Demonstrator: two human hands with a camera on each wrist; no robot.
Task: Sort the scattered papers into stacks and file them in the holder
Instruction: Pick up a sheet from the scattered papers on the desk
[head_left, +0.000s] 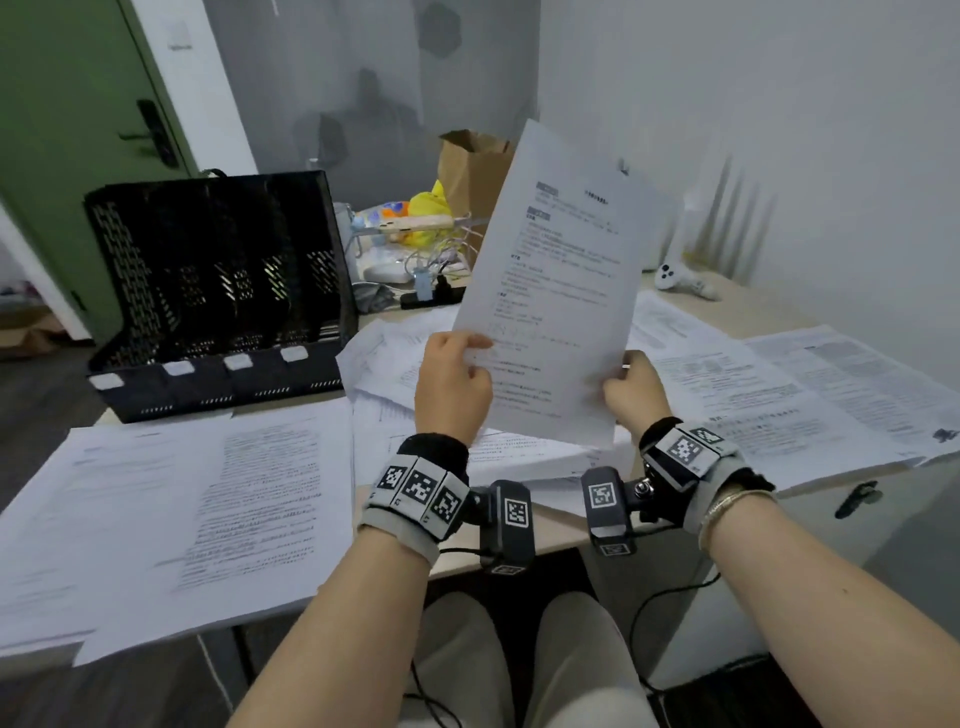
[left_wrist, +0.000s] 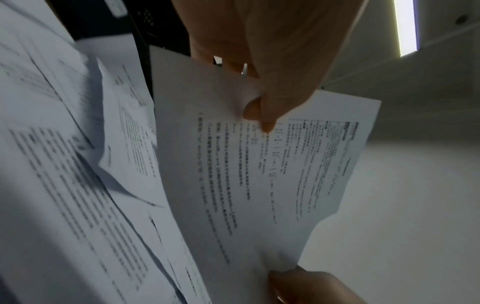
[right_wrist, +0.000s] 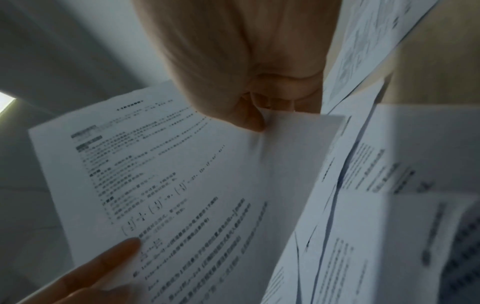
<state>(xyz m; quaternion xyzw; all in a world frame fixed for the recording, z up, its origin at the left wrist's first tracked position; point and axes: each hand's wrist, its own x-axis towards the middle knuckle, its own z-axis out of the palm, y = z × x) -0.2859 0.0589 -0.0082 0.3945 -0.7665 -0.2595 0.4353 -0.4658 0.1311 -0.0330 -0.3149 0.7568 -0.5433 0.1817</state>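
Printed sheet (head_left: 558, 291), light and limp, held upright above the table (head_left: 524, 525), pinched at its lower edges by left hand (head_left: 453, 382) and right hand (head_left: 635, 392); two-edge support likely limits sagging.

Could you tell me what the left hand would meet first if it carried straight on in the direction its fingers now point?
Probably nothing beyond the white printed sheet that the left hand already pinches, held up together with the right hand. Further that way sits the brown paper bag, though depth is unclear.
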